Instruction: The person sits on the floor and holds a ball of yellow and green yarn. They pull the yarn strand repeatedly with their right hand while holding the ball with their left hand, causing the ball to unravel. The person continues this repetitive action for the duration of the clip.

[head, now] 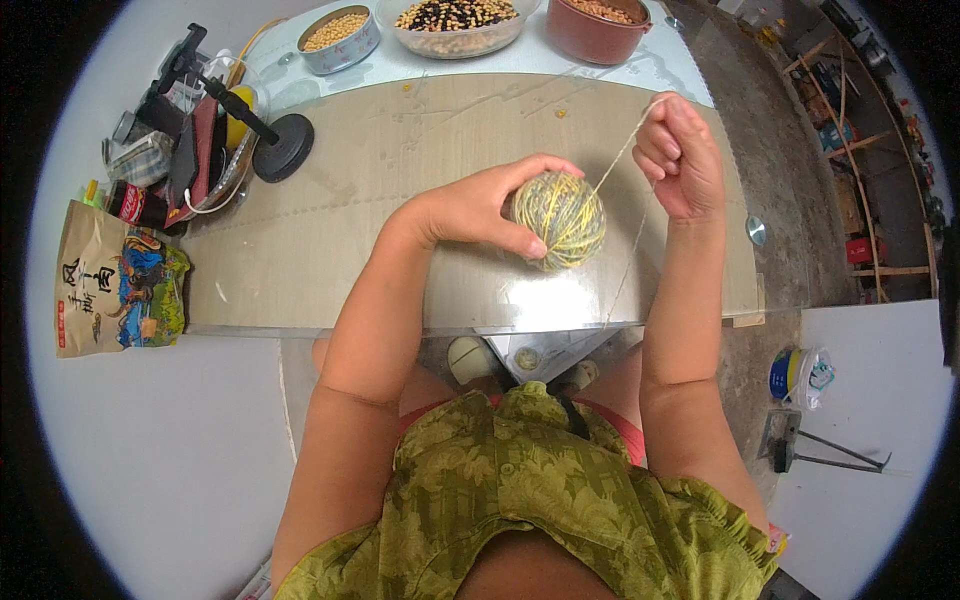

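A round ball of yellow and grey yarn is held above the table by my left hand, thumb in front and fingers behind. To its right, my right hand is raised with curled fingers pinching a strand of yarn. That strand runs taut and slanting from the fingers down to the ball. Another thin length of yarn hangs below my right hand and passes over the table's near edge. Below, a small coil of yarn lies on a pale surface between my feet.
Along the far edge stand a tin of soybeans, a clear bowl of mixed beans and a reddish-brown pot. A black phone stand, a cola bottle and a printed snack bag crowd the table's left side.
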### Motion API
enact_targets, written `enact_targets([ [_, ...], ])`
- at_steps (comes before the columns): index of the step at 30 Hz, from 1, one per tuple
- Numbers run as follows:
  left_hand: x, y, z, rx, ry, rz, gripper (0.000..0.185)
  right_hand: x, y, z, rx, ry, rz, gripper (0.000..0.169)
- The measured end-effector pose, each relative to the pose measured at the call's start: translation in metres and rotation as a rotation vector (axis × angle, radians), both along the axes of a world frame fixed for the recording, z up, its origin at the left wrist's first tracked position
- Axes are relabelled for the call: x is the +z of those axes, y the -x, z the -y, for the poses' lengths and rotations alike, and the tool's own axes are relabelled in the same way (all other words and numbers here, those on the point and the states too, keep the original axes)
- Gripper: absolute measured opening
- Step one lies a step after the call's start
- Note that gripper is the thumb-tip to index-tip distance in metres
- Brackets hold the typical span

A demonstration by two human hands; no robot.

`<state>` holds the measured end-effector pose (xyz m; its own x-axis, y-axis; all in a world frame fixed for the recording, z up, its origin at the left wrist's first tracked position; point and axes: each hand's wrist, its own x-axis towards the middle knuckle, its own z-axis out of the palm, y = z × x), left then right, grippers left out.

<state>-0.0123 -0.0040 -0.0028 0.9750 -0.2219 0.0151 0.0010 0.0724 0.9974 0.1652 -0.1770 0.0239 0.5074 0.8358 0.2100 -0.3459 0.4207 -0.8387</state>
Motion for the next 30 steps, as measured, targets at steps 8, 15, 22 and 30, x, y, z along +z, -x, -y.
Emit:
enact_targets([
  [8, 0.002, 0.003, -0.001, 0.037, 0.204, 0.119, 0.090, -0.014, -0.003, -0.012, -0.116, 0.245, 0.020, 0.021],
  [15, -0.001, 0.006, -0.004, 0.241, 0.359, 0.253, 0.100, -0.030, 0.019, -0.033, -0.053, 0.530, 0.162, 0.023],
  [22, 0.003, -0.003, -0.014, 0.667, 0.332, 0.384, 0.096, -0.024, 0.046, -0.036, 0.194, 0.639, 0.214, 0.028],
  [30, -0.010, -0.009, -0.023, 0.897, -0.226, 0.402, 0.086, -0.001, 0.049, -0.013, 0.501, 0.387, 0.303, 0.029],
])
